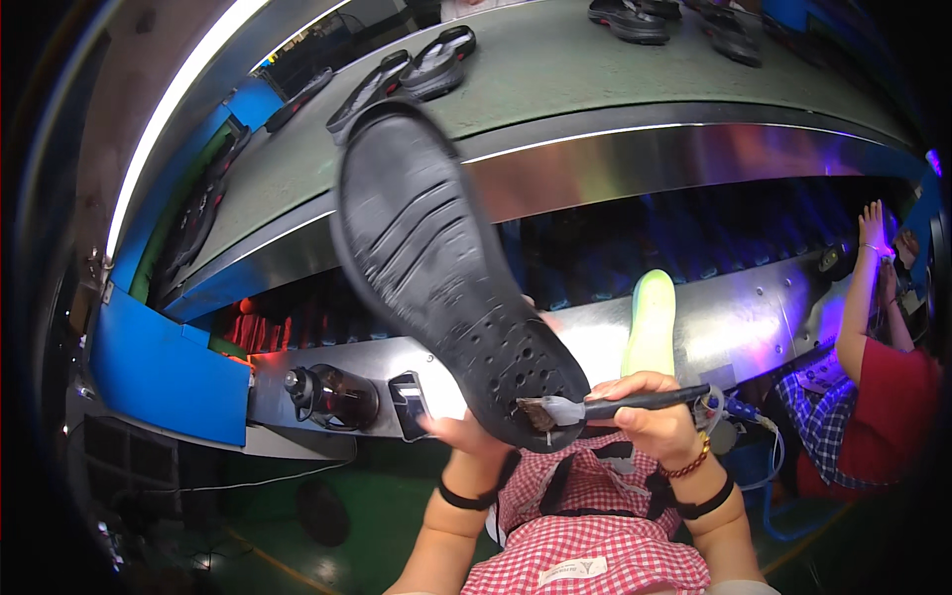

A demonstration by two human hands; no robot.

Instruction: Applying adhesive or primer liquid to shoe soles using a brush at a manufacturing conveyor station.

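A black shoe sole (421, 223) is tilted up in front of me, its inner face with ridges and small holes turned toward me. My left hand (471, 433) grips its near end from the left side, with most of the fingers hidden behind it. My right hand (654, 421) is closed round the black handle of a brush (645, 401). The brown bristles touch the near end of the sole, over the holes. A thin pale tube (716, 405) runs by the handle's rear end.
A yellow-green sole (653, 322) lies on the metal ledge (734, 322), with a dark bottle (339, 397) and a phone-like object (407, 402) at left. Beyond, a green conveyor belt (565, 84) carries several dark soles (434, 64). At right sits another person (888, 407).
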